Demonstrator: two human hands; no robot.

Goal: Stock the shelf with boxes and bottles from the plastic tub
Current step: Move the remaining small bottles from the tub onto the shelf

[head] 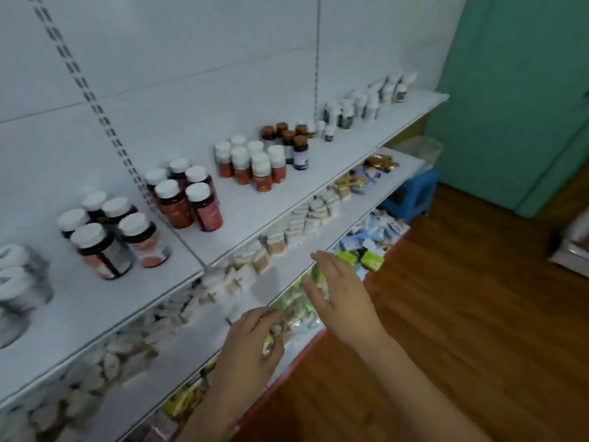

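Note:
My left hand (251,342) is low at the front of the bottom shelf (306,338), fingers curled round a small shiny green-and-white packet (273,334). My right hand (339,298) is just to its right, fingers straight, touching the row of green-and-white packets (294,303) on that shelf. The picture is blurred, so the packets' labels are unreadable. The top shelf (255,215) carries groups of white-capped and brown-capped bottles (188,197). A translucent plastic tub (419,148) stands at the far end of the shelving.
The middle shelf (357,202) holds rows of small white boxes and some sweets. Green and blue boxes (371,258) lie further along the bottom shelf. A blue stool (412,194) stands under the tub. Wooden floor (446,314) stretches to the right, a green wall (516,90) behind.

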